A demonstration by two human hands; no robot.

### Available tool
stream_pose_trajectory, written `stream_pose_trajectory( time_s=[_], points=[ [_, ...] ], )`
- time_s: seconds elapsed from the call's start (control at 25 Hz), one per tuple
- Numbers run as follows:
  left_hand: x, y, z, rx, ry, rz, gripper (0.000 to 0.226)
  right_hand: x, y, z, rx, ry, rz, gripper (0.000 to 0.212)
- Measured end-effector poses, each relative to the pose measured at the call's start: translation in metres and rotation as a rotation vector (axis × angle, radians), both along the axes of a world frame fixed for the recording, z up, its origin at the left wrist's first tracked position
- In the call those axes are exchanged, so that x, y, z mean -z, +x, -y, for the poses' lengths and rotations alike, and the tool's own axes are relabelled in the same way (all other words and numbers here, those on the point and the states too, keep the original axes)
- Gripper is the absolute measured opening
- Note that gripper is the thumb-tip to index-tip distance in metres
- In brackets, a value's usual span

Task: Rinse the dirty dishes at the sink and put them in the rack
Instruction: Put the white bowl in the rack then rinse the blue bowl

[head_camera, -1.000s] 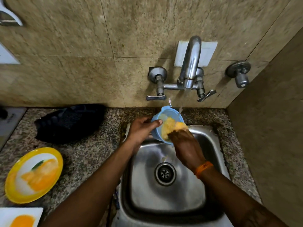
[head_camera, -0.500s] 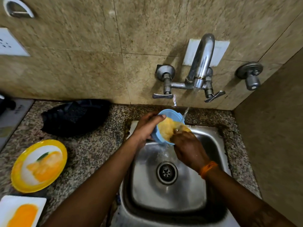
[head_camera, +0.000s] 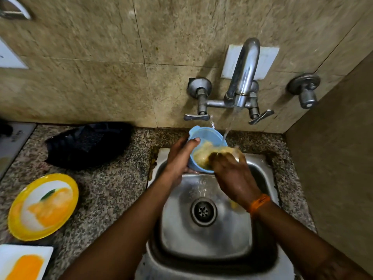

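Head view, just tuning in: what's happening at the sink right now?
A person is washing a small blue bowl over the steel sink. The left hand grips its rim, tilting it under water running from the tap, while the right hand rubs yellowish residue inside. A yellow plate and a white plate, both smeared orange, wait on the counter.

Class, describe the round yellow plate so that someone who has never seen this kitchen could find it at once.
Start at the steel sink and look left across the speckled counter. The round plate lies there, in front of a dark rack. Its yellow rim sets it apart from the square white plate just below it.
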State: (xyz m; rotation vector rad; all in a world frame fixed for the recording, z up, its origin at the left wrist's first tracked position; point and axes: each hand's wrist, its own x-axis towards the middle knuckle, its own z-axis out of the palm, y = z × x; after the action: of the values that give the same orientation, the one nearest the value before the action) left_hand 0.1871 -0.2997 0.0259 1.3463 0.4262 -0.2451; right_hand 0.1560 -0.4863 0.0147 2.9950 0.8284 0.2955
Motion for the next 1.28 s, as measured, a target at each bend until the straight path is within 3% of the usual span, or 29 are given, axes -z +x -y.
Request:
stream_pose_trajectory(
  time_s=[0.08, 0.16, 0.2, 0.32, 0.44, 0.52, 0.64, 0.76, 0.88, 1.0, 1.08, 1.28],
  points=[
    [0.001, -0.003, 0.007, -0.034, 0.038, 0.092, 0.041, -0.001, 0.001, -0.006, 0.1, 0.034, -0.03, 0.042],
    [0.011, -0.016, 0.023, -0.067, 0.068, 0.194, 0.065, -0.001, -0.011, -0.03, 0.177, 0.19, -0.064, 0.036],
    [0.017, -0.024, 0.028, -0.082, 0.084, 0.221, 0.067, 0.0, -0.019, -0.042, 0.179, 0.256, -0.087, 0.032],
    [0.022, -0.03, 0.008, -0.103, 0.069, 0.073, 0.036, 0.005, -0.037, -0.035, 0.024, 0.252, -0.127, 0.018],
    [0.025, -0.015, -0.018, 0.115, 0.025, -0.125, 0.032, 0.006, -0.021, -0.002, -0.099, 0.162, -0.151, 0.032],
    [0.021, -0.02, -0.002, 0.044, 0.012, -0.064, 0.04, 0.005, -0.017, -0.006, -0.024, 0.235, -0.135, 0.033],
    [0.017, -0.048, 0.036, -0.114, 0.019, 0.139, 0.056, 0.006, -0.024, -0.036, 0.171, 0.394, -0.105, 0.018],
    [0.02, -0.035, 0.015, -0.118, 0.107, 0.084, 0.034, 0.007, -0.03, -0.015, -0.043, 0.296, -0.134, 0.022],
    [0.013, -0.016, -0.006, 0.074, 0.097, -0.02, 0.02, -0.001, -0.008, 0.016, -0.109, 0.165, -0.11, 0.025],
    [0.007, -0.019, 0.015, 0.041, 0.079, 0.094, 0.05, 0.007, -0.016, -0.008, 0.015, 0.364, -0.132, 0.018],
    [0.01, -0.021, 0.018, -0.031, 0.086, 0.117, 0.055, 0.013, -0.031, -0.025, 0.03, 0.456, -0.165, 0.02],
    [0.015, 0.001, -0.02, 0.19, 0.051, -0.066, 0.057, 0.006, -0.019, 0.0, -0.106, 0.24, -0.209, 0.038]
  ],
)
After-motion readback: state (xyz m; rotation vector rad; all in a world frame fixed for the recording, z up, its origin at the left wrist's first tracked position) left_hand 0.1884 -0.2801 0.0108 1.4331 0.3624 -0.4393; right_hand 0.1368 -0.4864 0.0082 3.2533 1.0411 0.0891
